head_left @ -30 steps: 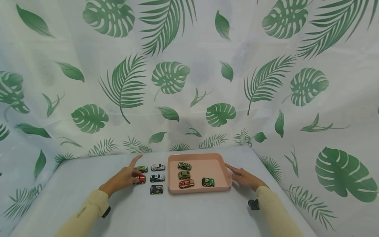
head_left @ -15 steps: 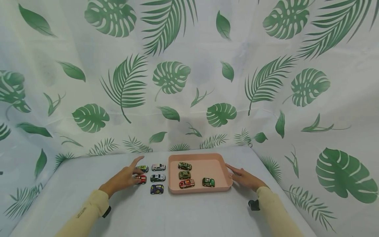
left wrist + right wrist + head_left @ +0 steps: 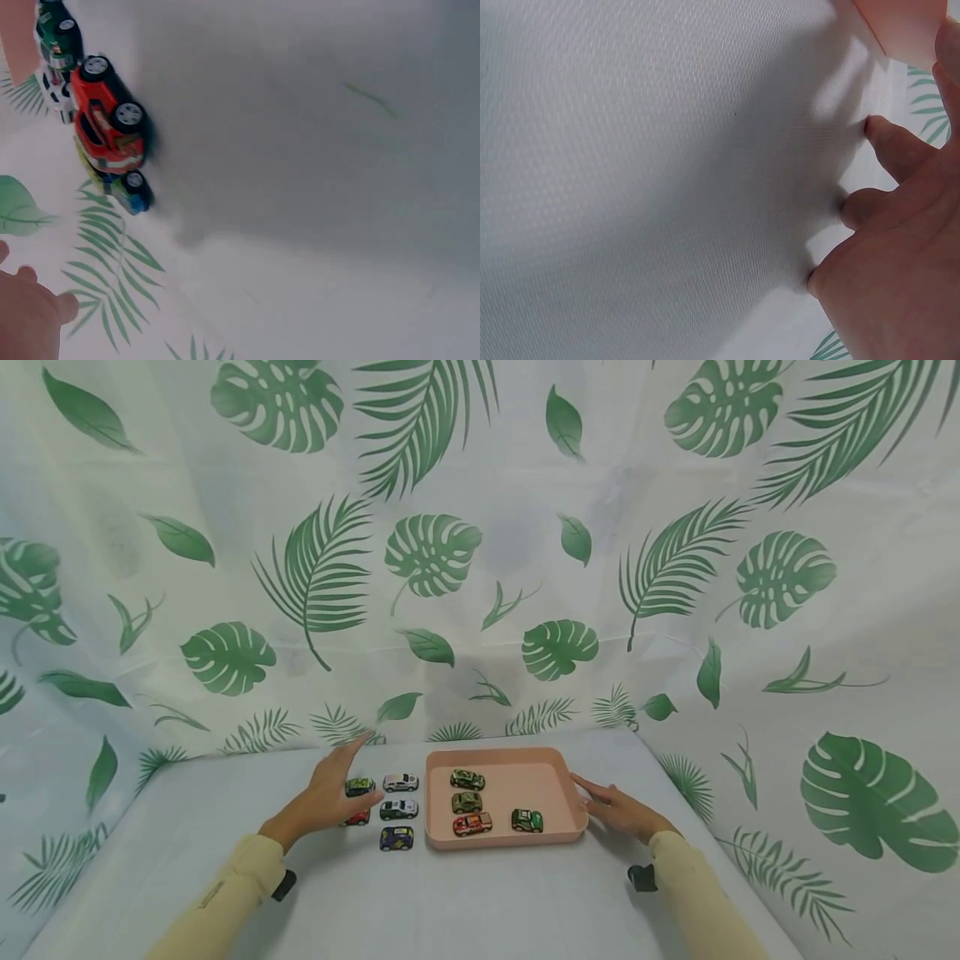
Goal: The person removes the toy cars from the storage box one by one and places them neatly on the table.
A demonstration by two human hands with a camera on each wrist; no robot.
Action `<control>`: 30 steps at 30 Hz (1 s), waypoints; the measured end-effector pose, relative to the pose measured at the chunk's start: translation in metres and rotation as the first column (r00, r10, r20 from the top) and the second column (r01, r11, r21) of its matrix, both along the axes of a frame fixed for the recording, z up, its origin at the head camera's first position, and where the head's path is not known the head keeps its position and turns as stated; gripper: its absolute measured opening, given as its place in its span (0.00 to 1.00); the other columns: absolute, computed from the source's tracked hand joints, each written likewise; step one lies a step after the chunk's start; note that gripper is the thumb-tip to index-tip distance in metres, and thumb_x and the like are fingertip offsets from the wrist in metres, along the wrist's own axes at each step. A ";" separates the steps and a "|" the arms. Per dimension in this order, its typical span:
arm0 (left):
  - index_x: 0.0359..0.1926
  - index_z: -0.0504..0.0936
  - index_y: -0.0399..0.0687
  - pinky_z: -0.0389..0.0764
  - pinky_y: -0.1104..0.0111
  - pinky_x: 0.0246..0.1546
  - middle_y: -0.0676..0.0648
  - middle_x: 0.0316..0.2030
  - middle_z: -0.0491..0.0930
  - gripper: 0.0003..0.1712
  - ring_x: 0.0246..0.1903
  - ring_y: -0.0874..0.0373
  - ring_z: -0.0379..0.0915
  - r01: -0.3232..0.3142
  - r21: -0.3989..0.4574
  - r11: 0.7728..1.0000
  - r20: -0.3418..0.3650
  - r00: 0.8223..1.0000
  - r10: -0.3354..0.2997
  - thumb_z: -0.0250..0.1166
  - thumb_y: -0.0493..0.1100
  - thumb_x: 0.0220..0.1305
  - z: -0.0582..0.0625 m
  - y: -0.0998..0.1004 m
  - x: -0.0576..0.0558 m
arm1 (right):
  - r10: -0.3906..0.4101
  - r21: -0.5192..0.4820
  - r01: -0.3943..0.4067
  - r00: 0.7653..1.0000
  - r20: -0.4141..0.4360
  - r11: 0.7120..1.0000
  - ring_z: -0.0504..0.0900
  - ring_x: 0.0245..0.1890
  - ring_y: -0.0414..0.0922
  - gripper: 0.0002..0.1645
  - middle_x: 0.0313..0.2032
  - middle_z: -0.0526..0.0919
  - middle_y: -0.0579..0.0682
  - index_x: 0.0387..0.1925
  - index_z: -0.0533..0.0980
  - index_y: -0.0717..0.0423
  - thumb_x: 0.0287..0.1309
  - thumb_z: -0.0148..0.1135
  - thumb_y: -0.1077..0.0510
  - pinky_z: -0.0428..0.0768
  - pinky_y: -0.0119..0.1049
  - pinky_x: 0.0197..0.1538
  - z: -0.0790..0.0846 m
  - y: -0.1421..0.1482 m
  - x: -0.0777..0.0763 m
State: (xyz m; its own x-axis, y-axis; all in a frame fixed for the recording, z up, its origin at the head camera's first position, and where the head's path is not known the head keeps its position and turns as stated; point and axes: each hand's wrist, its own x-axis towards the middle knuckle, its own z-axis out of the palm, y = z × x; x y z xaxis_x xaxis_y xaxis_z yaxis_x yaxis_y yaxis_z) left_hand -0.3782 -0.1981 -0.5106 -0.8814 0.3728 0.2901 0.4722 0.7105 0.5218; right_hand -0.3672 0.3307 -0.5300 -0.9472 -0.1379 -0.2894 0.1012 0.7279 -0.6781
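Toy car in glossy red with black tyres and silver hubs [image 3: 109, 120]: lower left of centre in the head view, partly hidden by the person's hand; upper left in the left wrist view, upright on its wheels. Left hand, bare [image 3: 322, 795]: fingers outstretched and apart, grasping nothing; thumb across the red car's upper part in the head view, contact not determinable; fingertips at lower left of the left wrist view, apart from the red car. Yellow-green toy car [image 3: 360, 787]: just above the red car. Beside these two, a column of three: white toy car with pinkish top [image 3: 401, 782], white toy car with dark markings [image 3: 398, 810], purple toy car with yellow patches [image 3: 396, 838]. Shallow salmon-pink tray, rounded rectangle [image 3: 528, 787]: centre bottom, bearing a green-camouflage toy car [image 3: 467, 779], an olive toy car [image 3: 467, 802] and a red-orange toy pickup [image 3: 472, 824] at its left, a green toy car [image 3: 527, 821] at lower right. Right hand, bare [image 3: 618, 810]: at the tray's right wall, fingers extended, unclenched. Support: white table surface [image 3: 487, 902].
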 end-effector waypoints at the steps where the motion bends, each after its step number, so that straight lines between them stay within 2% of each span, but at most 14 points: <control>1: 0.86 0.49 0.46 0.44 0.25 0.72 0.33 0.82 0.54 0.58 0.79 0.27 0.45 -0.001 0.003 1.000 0.005 1.000 0.001 0.70 0.61 0.67 0.001 0.003 0.000 | -0.001 0.001 0.001 1.000 0.001 1.000 0.29 0.79 0.76 0.45 0.83 0.51 0.64 0.85 0.57 0.41 0.77 0.56 0.33 0.35 0.82 0.69 0.000 0.000 0.000; 5: 0.87 0.45 0.48 0.37 0.27 0.73 0.35 0.84 0.48 0.60 0.81 0.29 0.38 0.011 0.009 1.000 0.024 1.000 -0.011 0.69 0.63 0.68 0.007 0.013 -0.003 | -0.004 0.004 0.004 1.000 0.001 1.000 0.29 0.79 0.77 0.45 0.82 0.51 0.64 0.85 0.58 0.41 0.76 0.57 0.33 0.36 0.83 0.68 -0.001 0.001 0.000; 14: 0.87 0.46 0.49 0.41 0.27 0.73 0.33 0.83 0.48 0.59 0.81 0.29 0.37 0.055 0.016 0.998 0.040 0.998 -0.056 0.67 0.63 0.70 0.026 0.044 -0.010 | 0.003 -0.014 -0.003 1.000 -0.004 1.000 0.28 0.79 0.77 0.45 0.82 0.51 0.65 0.85 0.58 0.44 0.77 0.57 0.34 0.35 0.83 0.68 0.001 0.001 0.003; 19: 0.88 0.43 0.56 0.38 0.28 0.74 0.34 0.84 0.46 0.58 0.82 0.31 0.36 0.095 0.031 0.995 0.059 0.994 -0.096 0.67 0.62 0.71 0.030 0.059 -0.017 | 0.007 -0.010 -0.007 1.000 -0.006 1.000 0.29 0.79 0.77 0.45 0.82 0.51 0.65 0.85 0.58 0.44 0.77 0.57 0.34 0.36 0.82 0.69 0.000 0.001 0.003; 26: 0.88 0.41 0.61 0.37 0.29 0.74 0.40 0.85 0.45 0.58 0.83 0.34 0.35 0.145 0.013 0.989 0.064 0.987 -0.145 0.65 0.67 0.72 0.036 0.081 -0.023 | 0.010 -0.023 -0.010 1.000 -0.010 1.000 0.28 0.79 0.77 0.44 0.82 0.51 0.65 0.85 0.58 0.44 0.78 0.57 0.35 0.35 0.82 0.70 -0.002 0.001 -0.001; 30: 0.89 0.41 0.62 0.37 0.32 0.76 0.46 0.86 0.45 0.56 0.83 0.38 0.37 0.188 0.032 0.982 0.062 0.980 -0.190 0.64 0.65 0.74 0.042 0.095 -0.026 | 0.007 -0.024 -0.007 1.000 -0.007 1.000 0.28 0.79 0.76 0.44 0.82 0.51 0.64 0.85 0.58 0.43 0.78 0.57 0.35 0.35 0.81 0.70 0.000 0.001 0.000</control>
State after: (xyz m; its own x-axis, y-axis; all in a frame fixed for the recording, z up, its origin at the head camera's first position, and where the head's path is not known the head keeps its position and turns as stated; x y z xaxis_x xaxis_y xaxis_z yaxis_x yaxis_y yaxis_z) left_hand -0.4044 -0.1027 -0.4687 -0.8127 0.5278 0.2468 0.5618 0.5976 0.5721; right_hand -0.3676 0.3319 -0.5304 -0.9482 -0.1517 -0.2792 0.0912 0.7118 -0.6964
